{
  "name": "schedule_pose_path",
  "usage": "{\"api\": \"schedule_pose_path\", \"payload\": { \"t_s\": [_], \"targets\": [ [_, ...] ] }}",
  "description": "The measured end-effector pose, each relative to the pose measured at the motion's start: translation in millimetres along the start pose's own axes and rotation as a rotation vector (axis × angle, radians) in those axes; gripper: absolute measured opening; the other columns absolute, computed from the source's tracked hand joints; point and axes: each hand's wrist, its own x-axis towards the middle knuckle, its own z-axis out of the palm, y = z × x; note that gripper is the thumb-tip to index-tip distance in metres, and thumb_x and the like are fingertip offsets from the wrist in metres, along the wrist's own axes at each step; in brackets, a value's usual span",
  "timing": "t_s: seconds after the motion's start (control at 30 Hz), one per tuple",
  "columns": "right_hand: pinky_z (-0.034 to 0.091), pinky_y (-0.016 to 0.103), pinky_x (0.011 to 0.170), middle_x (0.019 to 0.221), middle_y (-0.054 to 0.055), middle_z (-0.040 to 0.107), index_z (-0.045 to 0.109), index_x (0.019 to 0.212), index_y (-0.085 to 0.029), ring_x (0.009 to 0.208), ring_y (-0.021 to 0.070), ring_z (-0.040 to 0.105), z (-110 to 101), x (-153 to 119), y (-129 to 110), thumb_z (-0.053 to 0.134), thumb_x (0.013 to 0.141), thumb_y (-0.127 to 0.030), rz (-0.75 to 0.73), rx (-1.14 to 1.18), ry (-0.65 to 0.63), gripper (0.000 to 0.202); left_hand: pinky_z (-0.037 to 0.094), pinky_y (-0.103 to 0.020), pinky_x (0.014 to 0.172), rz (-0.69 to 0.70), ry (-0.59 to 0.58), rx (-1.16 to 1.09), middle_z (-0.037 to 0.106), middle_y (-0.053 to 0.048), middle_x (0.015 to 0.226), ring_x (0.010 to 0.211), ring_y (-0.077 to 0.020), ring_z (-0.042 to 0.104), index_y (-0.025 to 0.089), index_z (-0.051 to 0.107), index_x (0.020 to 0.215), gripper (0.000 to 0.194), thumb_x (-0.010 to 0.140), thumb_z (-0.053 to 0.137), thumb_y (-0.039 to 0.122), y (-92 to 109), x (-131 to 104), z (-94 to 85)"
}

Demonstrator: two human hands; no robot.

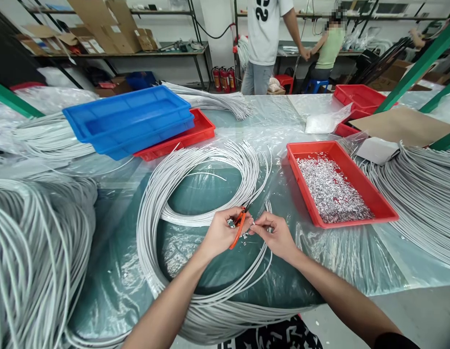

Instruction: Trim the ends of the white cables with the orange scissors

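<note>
My left hand [220,234] is closed around a pair of orange-handled pliers [240,228], whose jaws are mostly hidden by the fingers. Thumb and fingers of my right hand [277,235] pinch something small and pale, right at the left fingertips; it is too small to name. Under and around both hands lies a large coil of light grey cables [152,242], with loose cable ends [268,207] rising just behind my right hand. A few tiny metal bits [244,236] lie on the plastic-covered table [217,186] beneath the fingers.
To the right stands a red tray [312,213] of small silvery metal pieces. Stacked blue trays [130,116] rest on another red tray [199,128] at back left. More cable bundles [36,252] flank both sides. Two people [263,39] are beyond the table.
</note>
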Motion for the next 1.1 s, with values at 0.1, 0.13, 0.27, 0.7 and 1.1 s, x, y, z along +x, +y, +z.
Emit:
{"api": "schedule_pose_path", "payload": {
  "t_s": [0.1,0.13,0.27,0.7,1.1],
  "targets": [
    [0.052,0.029,0.063,0.072,0.005,0.074,0.059,0.076,-0.020,0.069,0.0197,0.072,3,-2,1,0.067,0.087,-0.038,-0.005,-0.062,0.010,0.023,0.040,-0.023,0.065,-0.016,-0.006,0.002,0.060,-0.001,0.069,0.065,-0.0116,0.051,0.012,0.065,0.071,0.027,0.077,0.075,0.036,-1,0,0.5],
    [0.052,0.029,0.063,0.072,0.005,0.074,0.059,0.077,-0.020,0.069,0.0194,0.072,3,-2,1,0.066,0.088,-0.037,-0.003,-0.073,0.010,0.022,0.040,-0.023,0.064,-0.021,-0.007,-0.002,0.060,-0.001,0.068,0.064,-0.0114,0.050,0.012,0.064,0.070,0.028,0.077,0.075,0.037,-1,1,0.3],
    [0.050,0.025,0.062,0.077,0.004,0.075,0.061,0.084,-0.019,0.073,0.0171,0.072,0,1,-1,0.064,0.090,-0.040,0.039,-0.030,-0.086,0.023,0.040,-0.022,0.063,-0.033,-0.007,-0.028,0.058,0.000,0.066,0.063,-0.0109,0.050,0.012,0.063,0.070,0.031,0.079,0.073,0.039,-2,3,-1.7],
    [0.051,0.024,0.058,0.079,0.008,0.078,0.078,0.090,-0.015,0.070,0.0168,0.072,-11,9,0,0.078,0.077,-0.041,0.304,0.388,-0.356,0.030,0.049,-0.026,0.057,-0.075,-0.205,-0.324,0.058,0.000,0.064,0.055,-0.0123,0.059,0.013,0.061,0.076,0.035,0.077,0.076,0.044,3,1,-1.7],
    [0.059,0.030,0.070,0.077,0.001,0.078,0.055,0.130,-0.023,0.073,0.0182,0.076,-7,0,-6,0.074,0.084,-0.031,0.098,0.280,-0.262,0.051,0.034,-0.021,0.050,-0.171,-0.194,-0.317,0.050,0.004,0.055,0.049,-0.0071,0.041,0.013,0.063,0.069,0.033,0.074,0.076,0.042,3,5,-7.5]
  ]
}}
